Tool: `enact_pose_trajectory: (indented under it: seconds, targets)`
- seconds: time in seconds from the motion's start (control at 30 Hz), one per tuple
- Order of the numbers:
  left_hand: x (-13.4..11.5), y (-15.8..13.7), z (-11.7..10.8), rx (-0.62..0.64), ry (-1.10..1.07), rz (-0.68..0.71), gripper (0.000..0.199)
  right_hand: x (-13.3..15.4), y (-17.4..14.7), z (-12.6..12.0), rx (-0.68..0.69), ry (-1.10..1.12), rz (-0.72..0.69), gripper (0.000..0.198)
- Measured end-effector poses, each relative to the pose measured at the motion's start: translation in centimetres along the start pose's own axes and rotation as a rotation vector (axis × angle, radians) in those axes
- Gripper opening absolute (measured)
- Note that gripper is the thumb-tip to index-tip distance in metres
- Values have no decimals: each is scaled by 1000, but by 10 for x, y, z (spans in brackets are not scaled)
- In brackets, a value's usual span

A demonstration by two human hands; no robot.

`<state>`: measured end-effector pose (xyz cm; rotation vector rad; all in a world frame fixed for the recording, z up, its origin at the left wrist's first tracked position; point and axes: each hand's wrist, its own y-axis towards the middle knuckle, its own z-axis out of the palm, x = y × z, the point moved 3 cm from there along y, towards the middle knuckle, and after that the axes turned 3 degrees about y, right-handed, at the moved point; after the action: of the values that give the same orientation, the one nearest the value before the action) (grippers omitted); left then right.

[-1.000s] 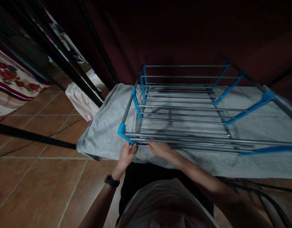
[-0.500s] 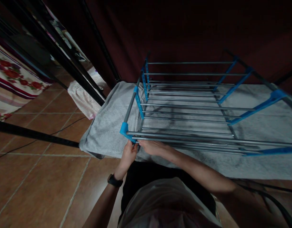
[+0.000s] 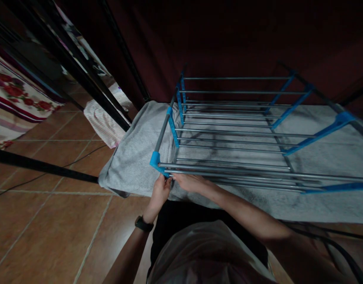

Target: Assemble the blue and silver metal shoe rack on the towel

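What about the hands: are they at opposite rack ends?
No, the left hand and right hand are close together near one blue corner.

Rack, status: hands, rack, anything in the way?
Left hand at near-left blue bracket, lower end. Right hand beside it, at near metal bars. Rack over grey cloth. Bars partly hide right fingertips; grip unclear.

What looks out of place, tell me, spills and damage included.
A thin cable trails loosely over the floor, and the gray cloth is rumpled by the left end of the rack, while it lies flatter to the right. No spill shows; the dim picture cannot settle damage.
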<state>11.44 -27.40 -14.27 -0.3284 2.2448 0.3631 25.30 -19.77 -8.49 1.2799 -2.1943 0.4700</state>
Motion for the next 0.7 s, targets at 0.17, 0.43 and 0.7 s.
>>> enact_pose_trajectory:
  seconds: [0.17,0.43,0.7]
  targets:
    - [-4,-2,-1,6,61,7,15,0,0,1,30,13,28,34]
    - [-4,0,-4,-15,127,20,17,-1,5,4,-75,-78,-39,29]
    - [13,10,-10,-32,129,58,31,-20,-23,13,-155,-261,-8,30]
